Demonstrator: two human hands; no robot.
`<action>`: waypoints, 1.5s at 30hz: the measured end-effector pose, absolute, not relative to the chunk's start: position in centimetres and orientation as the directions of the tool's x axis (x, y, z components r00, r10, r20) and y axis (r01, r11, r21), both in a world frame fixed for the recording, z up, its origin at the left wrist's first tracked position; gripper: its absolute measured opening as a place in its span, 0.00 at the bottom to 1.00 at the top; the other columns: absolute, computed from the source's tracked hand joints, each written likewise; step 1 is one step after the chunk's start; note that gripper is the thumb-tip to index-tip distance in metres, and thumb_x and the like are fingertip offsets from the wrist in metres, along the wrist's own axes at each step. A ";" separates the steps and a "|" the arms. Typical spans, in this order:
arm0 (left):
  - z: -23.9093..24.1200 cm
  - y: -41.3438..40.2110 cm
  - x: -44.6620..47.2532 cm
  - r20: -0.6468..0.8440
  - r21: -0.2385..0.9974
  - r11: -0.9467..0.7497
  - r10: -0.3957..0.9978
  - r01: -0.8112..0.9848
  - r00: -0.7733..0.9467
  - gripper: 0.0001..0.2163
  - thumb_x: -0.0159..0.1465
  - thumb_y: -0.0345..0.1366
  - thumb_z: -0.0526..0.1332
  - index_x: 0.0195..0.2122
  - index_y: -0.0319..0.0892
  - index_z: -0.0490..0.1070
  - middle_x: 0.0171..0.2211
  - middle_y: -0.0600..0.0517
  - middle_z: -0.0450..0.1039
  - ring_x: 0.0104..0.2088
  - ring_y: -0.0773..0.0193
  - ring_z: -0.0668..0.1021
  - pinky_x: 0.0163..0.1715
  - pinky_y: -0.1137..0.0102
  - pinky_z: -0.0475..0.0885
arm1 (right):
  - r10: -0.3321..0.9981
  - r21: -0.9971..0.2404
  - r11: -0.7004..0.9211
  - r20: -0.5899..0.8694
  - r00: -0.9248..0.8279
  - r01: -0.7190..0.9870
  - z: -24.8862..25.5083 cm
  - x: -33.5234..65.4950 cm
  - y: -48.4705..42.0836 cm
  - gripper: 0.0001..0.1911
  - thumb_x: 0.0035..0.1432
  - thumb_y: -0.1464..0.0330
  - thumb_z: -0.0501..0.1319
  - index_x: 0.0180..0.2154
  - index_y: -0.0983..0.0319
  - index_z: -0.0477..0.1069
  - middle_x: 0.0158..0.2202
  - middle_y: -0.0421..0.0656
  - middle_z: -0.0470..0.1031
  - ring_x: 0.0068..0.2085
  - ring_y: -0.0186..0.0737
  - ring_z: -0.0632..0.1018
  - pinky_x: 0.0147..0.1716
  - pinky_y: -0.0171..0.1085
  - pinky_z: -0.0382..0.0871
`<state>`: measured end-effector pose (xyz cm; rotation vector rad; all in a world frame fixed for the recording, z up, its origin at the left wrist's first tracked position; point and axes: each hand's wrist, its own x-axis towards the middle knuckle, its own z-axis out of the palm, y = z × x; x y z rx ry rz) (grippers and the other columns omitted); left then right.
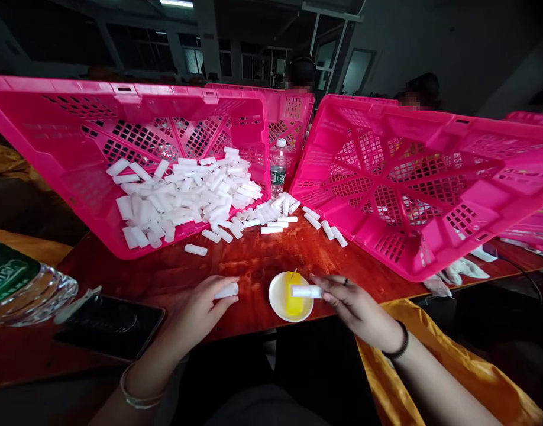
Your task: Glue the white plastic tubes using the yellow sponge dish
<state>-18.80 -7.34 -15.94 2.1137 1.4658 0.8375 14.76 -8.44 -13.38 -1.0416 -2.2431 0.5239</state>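
Between its thumb and fingers, my left hand (204,310) grips a short white plastic tube (228,290) just above the tabletop. My right hand (354,302) pinches another white tube (306,291) by its right end; the tube's free end lies over a small white bowl (277,303). In the bowl is a yellow block (293,278), partly covered by that tube, so I cannot tell whether they touch. A large heap of similar white tubes (187,195) fills the lower part of the tilted pink crate on the left and spills onto the table.
The left pink crate (133,92) and right pink crate (431,225) lean open toward me on the red-brown table (249,254). A small water bottle (278,168) stands between them. At left are a phone (116,325) and a large bottle (27,284). Other people sit beyond.
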 end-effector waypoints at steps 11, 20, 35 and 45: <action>-17.1 -7.6 -13.6 0.156 0.671 -0.377 0.914 0.639 0.375 0.29 0.58 0.47 0.65 0.57 0.45 0.57 0.60 0.41 0.61 0.56 0.50 0.71 0.54 0.56 0.70 | 0.747 -0.565 0.662 0.441 -0.498 0.492 -17.8 13.9 -6.5 0.09 0.64 0.73 0.55 0.43 0.59 0.71 0.41 0.48 0.70 0.43 0.42 0.74 0.40 0.42 0.74; -16.8 -6.5 -12.2 0.168 0.610 -0.513 0.828 0.604 0.534 0.36 0.43 0.54 0.73 0.49 0.42 0.64 0.62 0.36 0.58 0.62 0.41 0.61 0.59 0.47 0.60 | 0.817 -0.678 0.559 0.352 -0.457 0.478 -17.5 13.8 -7.1 0.05 0.63 0.70 0.56 0.36 0.60 0.70 0.39 0.47 0.69 0.42 0.43 0.73 0.42 0.43 0.72; -17.2 -5.7 -10.4 0.151 0.728 -0.464 0.826 0.505 0.542 0.45 0.40 0.41 0.77 0.58 0.42 0.56 0.59 0.37 0.61 0.60 0.44 0.64 0.58 0.50 0.63 | 0.823 -0.686 0.567 0.441 -0.360 0.456 -18.2 13.4 -9.5 0.14 0.63 0.72 0.57 0.50 0.58 0.69 0.42 0.48 0.72 0.45 0.43 0.76 0.40 0.40 0.76; -16.6 -6.1 -10.9 0.250 0.629 -0.557 0.805 0.542 0.538 0.36 0.48 0.46 0.73 0.54 0.40 0.58 0.60 0.35 0.57 0.62 0.41 0.61 0.59 0.48 0.61 | 0.652 -0.471 0.755 0.610 -0.449 0.456 -18.7 13.2 -9.4 0.13 0.59 0.77 0.59 0.45 0.58 0.72 0.41 0.47 0.74 0.43 0.43 0.76 0.42 0.43 0.75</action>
